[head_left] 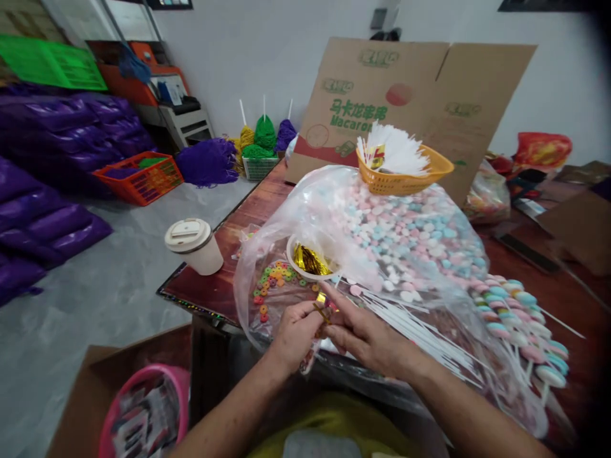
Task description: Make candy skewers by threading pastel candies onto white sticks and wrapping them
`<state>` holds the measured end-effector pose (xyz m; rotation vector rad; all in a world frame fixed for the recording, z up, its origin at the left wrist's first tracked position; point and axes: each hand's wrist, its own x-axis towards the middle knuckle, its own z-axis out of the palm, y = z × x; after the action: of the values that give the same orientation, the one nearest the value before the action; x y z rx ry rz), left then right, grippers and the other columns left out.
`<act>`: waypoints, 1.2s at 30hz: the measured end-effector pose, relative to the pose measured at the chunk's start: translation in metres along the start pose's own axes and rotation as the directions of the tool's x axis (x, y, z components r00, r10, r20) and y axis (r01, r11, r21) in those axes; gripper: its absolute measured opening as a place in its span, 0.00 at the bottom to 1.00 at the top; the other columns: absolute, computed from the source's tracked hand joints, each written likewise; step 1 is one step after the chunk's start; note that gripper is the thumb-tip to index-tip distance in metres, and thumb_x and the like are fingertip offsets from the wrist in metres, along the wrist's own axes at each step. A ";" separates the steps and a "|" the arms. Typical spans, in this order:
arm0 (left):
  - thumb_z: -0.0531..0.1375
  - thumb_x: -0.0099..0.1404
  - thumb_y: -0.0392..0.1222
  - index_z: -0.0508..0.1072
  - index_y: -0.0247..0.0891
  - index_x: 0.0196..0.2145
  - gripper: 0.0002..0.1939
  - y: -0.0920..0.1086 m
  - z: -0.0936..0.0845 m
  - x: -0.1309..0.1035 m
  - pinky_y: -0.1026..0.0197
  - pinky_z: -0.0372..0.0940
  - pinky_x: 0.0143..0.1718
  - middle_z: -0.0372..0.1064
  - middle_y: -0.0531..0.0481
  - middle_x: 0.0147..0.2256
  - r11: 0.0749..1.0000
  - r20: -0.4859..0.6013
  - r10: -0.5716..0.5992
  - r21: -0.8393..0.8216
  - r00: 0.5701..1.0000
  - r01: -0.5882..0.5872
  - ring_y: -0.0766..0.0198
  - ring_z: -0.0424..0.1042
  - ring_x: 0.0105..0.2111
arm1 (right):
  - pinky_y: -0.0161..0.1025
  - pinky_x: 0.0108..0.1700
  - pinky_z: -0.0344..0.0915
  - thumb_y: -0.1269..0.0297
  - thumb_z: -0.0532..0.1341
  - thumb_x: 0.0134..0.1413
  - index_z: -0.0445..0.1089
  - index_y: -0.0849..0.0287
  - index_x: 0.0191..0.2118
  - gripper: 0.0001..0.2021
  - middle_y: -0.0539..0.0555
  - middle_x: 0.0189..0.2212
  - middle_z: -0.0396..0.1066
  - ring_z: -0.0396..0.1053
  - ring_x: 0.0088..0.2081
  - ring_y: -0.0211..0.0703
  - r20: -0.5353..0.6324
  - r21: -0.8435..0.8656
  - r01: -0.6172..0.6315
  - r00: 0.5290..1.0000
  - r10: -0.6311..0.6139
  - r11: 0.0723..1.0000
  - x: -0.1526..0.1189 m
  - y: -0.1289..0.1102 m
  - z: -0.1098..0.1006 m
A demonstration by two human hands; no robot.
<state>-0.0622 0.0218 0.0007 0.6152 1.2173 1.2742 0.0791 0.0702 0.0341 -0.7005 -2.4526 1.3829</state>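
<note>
My left hand [296,332] is closed round a small wrapped item with a gold twist tie [321,312] sticking up. Beside it, my right hand [367,334] has its thumb and fingers pressed against the tie. Just beyond the hands is a white bowl [312,276] of gold twist ties. Coloured rings [281,273] lie left of the bowl. White sticks [420,331] spread to the right of my hands. Pink, white and blue candies [401,235] fill a clear plastic bag behind them.
A lidded cup [203,254] stands at the table's left edge. A yellow basket [401,182] of white sticks is at the back, before a cardboard sheet [410,89]. Finished candy skewers [525,324] lie right. A pink tub [179,394] sits in a box at lower left.
</note>
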 end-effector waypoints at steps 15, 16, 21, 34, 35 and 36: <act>0.57 0.55 0.49 0.65 0.34 0.19 0.16 -0.020 0.039 -0.030 0.69 0.52 0.20 0.59 0.55 0.18 0.955 0.225 -0.030 0.293 0.974 -0.038 0.73 0.56 0.18 | 0.38 0.38 0.62 0.70 0.50 0.54 0.40 0.62 0.64 0.32 0.58 0.36 0.71 0.66 0.35 0.43 -0.106 -0.143 -0.169 0.982 0.155 0.975 -0.056 0.022 -0.002; 0.58 0.55 0.51 0.64 0.34 0.17 0.18 -0.023 0.041 -0.029 0.69 0.51 0.19 0.58 0.56 0.16 0.969 0.164 -0.008 0.244 0.986 -0.032 0.74 0.55 0.17 | 0.37 0.35 0.61 0.70 0.50 0.54 0.40 0.63 0.64 0.33 0.56 0.31 0.70 0.65 0.30 0.41 -0.159 -0.167 -0.171 0.977 0.144 0.971 -0.056 0.023 0.004; 0.59 0.54 0.55 0.63 0.35 0.17 0.21 -0.030 0.043 -0.030 0.70 0.47 0.15 0.55 0.58 0.14 0.996 0.127 0.005 0.083 0.992 -0.016 0.75 0.52 0.13 | 0.32 0.25 0.56 0.63 0.52 0.56 0.40 0.65 0.64 0.32 0.44 0.17 0.57 0.55 0.20 0.35 -0.559 0.142 -0.115 0.810 0.175 0.983 -0.060 0.027 0.029; 0.69 0.44 0.45 0.66 0.36 0.30 0.19 -0.032 0.042 -0.035 0.70 0.60 0.21 0.65 0.56 0.19 0.918 0.292 -0.157 -0.309 0.943 0.248 0.73 0.64 0.17 | 0.28 0.24 0.58 0.58 0.54 0.57 0.66 0.62 0.31 0.12 0.47 0.21 0.65 0.60 0.21 0.31 -0.166 0.334 -0.008 0.984 0.067 0.943 -0.061 0.021 0.002; 0.69 0.45 0.44 0.64 0.37 0.30 0.19 -0.033 0.044 -0.035 0.70 0.60 0.22 0.65 0.57 0.19 0.912 0.224 -0.129 -0.356 0.966 0.205 0.74 0.63 0.17 | 0.28 0.23 0.56 0.58 0.55 0.56 0.64 0.61 0.27 0.13 0.46 0.19 0.64 0.59 0.20 0.31 -0.243 0.320 -0.045 0.962 0.127 0.946 -0.059 0.023 0.009; 0.68 0.46 0.43 0.63 0.37 0.30 0.18 -0.034 0.045 -0.034 0.71 0.59 0.21 0.64 0.58 0.19 0.909 0.163 -0.108 -0.382 0.981 0.164 0.75 0.62 0.17 | 0.28 0.22 0.55 0.58 0.55 0.56 0.63 0.61 0.25 0.14 0.45 0.17 0.62 0.57 0.19 0.31 -0.325 0.296 -0.079 0.929 0.178 0.952 -0.057 0.025 0.017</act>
<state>-0.0026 -0.0072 -0.0041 0.3106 0.8386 1.2884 0.1277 0.0392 0.0059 -0.9586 -1.9232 1.4659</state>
